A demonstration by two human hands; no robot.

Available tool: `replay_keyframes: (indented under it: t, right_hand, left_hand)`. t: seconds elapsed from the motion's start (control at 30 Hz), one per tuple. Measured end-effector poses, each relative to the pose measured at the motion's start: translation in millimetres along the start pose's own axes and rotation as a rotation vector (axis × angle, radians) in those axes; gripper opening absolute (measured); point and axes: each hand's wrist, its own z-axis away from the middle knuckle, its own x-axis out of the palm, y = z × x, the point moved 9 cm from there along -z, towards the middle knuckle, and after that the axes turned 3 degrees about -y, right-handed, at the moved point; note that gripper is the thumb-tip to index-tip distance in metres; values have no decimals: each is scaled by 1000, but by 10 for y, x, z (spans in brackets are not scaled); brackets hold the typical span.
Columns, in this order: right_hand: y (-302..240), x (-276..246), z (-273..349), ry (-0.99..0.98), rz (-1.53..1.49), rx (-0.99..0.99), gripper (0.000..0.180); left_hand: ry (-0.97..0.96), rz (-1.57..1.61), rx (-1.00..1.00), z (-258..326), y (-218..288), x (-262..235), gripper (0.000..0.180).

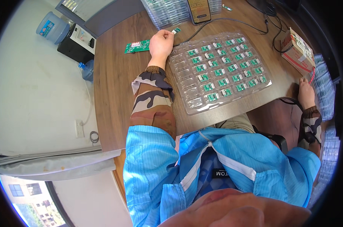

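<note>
My left hand (161, 45) is closed in a pinch beyond the tray's far left corner, holding a small green circuit board (176, 30) at its fingertips. Just left of that hand lies a larger green circuit board (138, 46) with a white display-like part on it. A clear plastic tray (192, 103) lies in front of me, with many small green boards in its pockets; its leftmost pockets hold none. My right hand (306, 94) is at the table's right edge, below a cardboard box (297, 53) and beside a red wire (312, 75). Its fingers look curled, and what they hold is hidden.
Stacked clear trays (166, 15) stand at the back, with a phone (199, 10) propped against them. A black cable (232, 19) crosses the table behind the tray. More stacked trays (325, 90) are at the right. A water dispenser (78, 43) stands beyond the table's left edge.
</note>
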Motion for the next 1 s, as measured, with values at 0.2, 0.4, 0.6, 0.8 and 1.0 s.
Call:
replay_keyframes:
  t: [0.2,0.4,0.6,0.8,1.0]
  right_hand:
    - [-584,-1177,-363,153,-50,-53,17]
    - [-2321,-2000,-963,270,-785,-825,9]
    - [-3337,-2001,-1672,319,-994,-760,23]
    - [-3600,-1931,-1794,240,-1000,-703,18]
    - [-3649,-2039,-1739,333,-902,-689,17]
  left_hand:
    - [-2,-19,-12,13,4,-5,18]
    - [-1,-23,-8,-8,8,0,22]
    - [-3,-37,-20,7,5,11,21]
    - [14,-45,-15,8,6,-26,21]
    - [21,-81,-12,-16,-1,-37,21]
